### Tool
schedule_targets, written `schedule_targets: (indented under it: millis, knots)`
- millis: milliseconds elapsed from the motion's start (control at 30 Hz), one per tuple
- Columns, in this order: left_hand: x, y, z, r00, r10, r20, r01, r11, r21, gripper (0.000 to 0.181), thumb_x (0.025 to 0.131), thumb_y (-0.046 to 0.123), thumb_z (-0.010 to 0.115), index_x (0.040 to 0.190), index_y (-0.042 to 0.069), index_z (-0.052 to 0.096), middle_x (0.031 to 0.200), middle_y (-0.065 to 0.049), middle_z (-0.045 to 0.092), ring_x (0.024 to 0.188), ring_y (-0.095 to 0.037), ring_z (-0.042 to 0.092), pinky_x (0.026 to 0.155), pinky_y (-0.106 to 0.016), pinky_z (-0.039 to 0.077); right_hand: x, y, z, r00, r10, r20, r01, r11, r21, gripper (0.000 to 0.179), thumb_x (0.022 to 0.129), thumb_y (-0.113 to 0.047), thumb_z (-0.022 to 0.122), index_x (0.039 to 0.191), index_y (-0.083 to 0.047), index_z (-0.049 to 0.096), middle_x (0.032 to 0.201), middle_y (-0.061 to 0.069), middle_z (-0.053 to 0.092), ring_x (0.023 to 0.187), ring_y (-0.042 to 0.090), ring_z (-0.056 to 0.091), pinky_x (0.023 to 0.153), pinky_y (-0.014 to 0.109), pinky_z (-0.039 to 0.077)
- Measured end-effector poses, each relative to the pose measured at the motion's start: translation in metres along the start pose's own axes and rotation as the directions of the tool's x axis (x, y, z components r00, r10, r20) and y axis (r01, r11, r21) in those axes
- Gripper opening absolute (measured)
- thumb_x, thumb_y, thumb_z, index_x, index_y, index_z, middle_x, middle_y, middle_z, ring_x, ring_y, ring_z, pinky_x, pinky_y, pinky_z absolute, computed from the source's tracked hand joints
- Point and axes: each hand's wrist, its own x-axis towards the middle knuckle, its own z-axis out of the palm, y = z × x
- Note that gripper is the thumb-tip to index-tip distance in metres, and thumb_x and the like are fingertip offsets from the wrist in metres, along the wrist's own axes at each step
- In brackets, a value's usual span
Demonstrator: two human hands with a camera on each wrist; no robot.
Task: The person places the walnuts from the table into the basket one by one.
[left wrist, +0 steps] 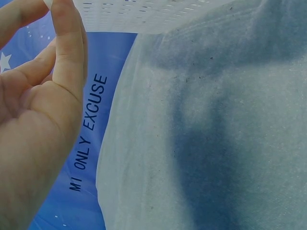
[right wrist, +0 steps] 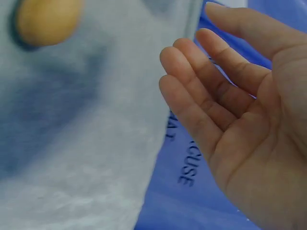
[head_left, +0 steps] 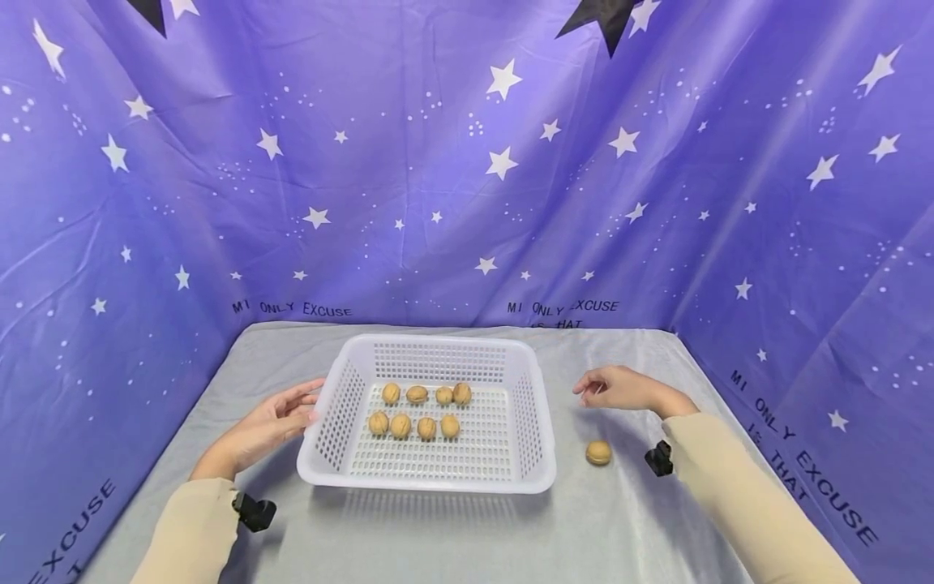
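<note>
A white plastic basket stands on the grey cloth, with several walnuts in two rough rows on its slotted bottom. At its left side, my left hand pinches the rim between thumb and fingers; the left wrist view shows the fingers meeting at the white edge. My right hand hovers to the right of the basket, fingers loosely bent and holding nothing. On the cloth below that hand lies a single walnut, which also appears blurred in the right wrist view.
A grey cloth covers the table. Purple curtains printed with stars and lettering enclose the back and both sides. Each sleeve carries a small black camera, one at the left wrist and one at the right wrist.
</note>
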Motion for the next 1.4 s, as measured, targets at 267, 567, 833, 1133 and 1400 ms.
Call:
schedule_targets:
  millis: [267,567,833,1133,1400]
  knots:
    - [0.0,-0.001,0.001,1.0,-0.008,0.001,0.008,1.0,-0.015,0.069,0.101,0.002,0.058,0.157,-0.003,0.019,0.14,-0.027,0.048,0.118,-0.02,0.061,0.096,-0.035,0.052,-0.017,0.019,0.022,0.995,0.068,0.075,-0.07,0.997,0.023,0.029,0.092,-0.025,0.07,0.111,-0.002,0.069,0.095,0.0,0.066,0.087,0.019,0.058,0.076,0.036,0.049]
    - [0.0,-0.003,0.0,1.0,-0.001,0.007,0.001,1.0,-0.027,0.068,0.101,0.0,0.057,0.157,-0.004,0.019,0.141,-0.025,0.048,0.118,-0.02,0.06,0.096,-0.035,0.052,-0.026,0.029,0.038,0.978,0.094,0.187,-0.129,0.974,0.187,0.022,0.093,-0.019,0.069,0.105,-0.001,0.067,0.082,0.003,0.064,0.074,0.02,0.059,0.064,0.03,0.051]
    - [0.0,-0.004,0.0,1.0,0.017,0.006,-0.017,0.999,-0.032,0.067,0.1,-0.001,0.056,0.156,-0.004,0.02,0.141,-0.026,0.047,0.118,-0.02,0.06,0.095,-0.034,0.052,-0.027,0.032,0.043,0.973,0.115,0.201,-0.164,0.956,0.245,0.02,0.094,-0.018,0.068,0.105,0.0,0.068,0.08,0.003,0.064,0.072,0.019,0.061,0.065,0.033,0.055]
    - [0.001,-0.005,-0.001,0.999,0.03,0.015,-0.03,0.999,-0.04,0.066,0.1,-0.002,0.055,0.156,-0.005,0.02,0.141,-0.027,0.047,0.119,-0.021,0.06,0.095,-0.034,0.053,-0.027,0.032,0.039,0.985,0.068,0.158,-0.104,0.967,0.234,0.019,0.095,-0.019,0.068,0.102,-0.001,0.073,0.086,0.005,0.07,0.079,0.021,0.064,0.073,0.036,0.056]
    - [0.001,-0.005,-0.001,1.0,0.029,0.006,-0.029,0.999,-0.028,0.065,0.101,-0.002,0.055,0.156,-0.004,0.021,0.139,-0.023,0.05,0.118,-0.02,0.061,0.095,-0.034,0.053,-0.023,0.021,0.019,0.995,0.033,0.092,-0.049,0.983,0.179,0.022,0.096,-0.024,0.069,0.106,-0.005,0.073,0.09,0.002,0.071,0.085,0.023,0.065,0.076,0.039,0.055]
